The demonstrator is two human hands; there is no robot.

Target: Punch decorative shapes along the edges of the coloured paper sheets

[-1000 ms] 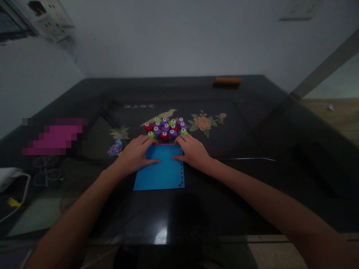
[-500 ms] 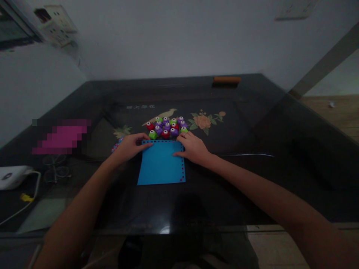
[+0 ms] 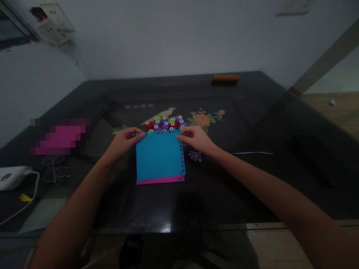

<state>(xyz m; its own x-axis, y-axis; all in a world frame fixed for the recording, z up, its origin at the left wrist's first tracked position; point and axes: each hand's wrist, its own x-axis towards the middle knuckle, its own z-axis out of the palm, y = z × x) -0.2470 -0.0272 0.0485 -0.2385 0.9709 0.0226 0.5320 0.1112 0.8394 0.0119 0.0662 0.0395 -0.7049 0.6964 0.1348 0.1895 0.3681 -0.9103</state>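
Note:
A blue paper sheet [image 3: 158, 156] with small punched holes along its top and right edges is lifted off the dark table, and a pink strip shows along its lower edge. My left hand [image 3: 125, 140] pinches the sheet's top left corner. Pinching the top right corner is my right hand [image 3: 196, 138]. Just behind the sheet sit several small punches [image 3: 165, 123] in red, purple and green. A little heap of coloured paper bits [image 3: 195, 156] lies on the table under my right wrist.
The dark glass-topped table [image 3: 252, 123] has a bird and flower picture [image 3: 204, 118] under the glass. An orange bar [image 3: 226, 77] lies at the far edge. A white device with a cable [image 3: 11, 176] and spectacles [image 3: 56, 173] lie at the left.
Both hands moved from lying flat on the sheet to pinching its top corners and raising it. The pink strip at the bottom and the paper bits at the right came into sight.

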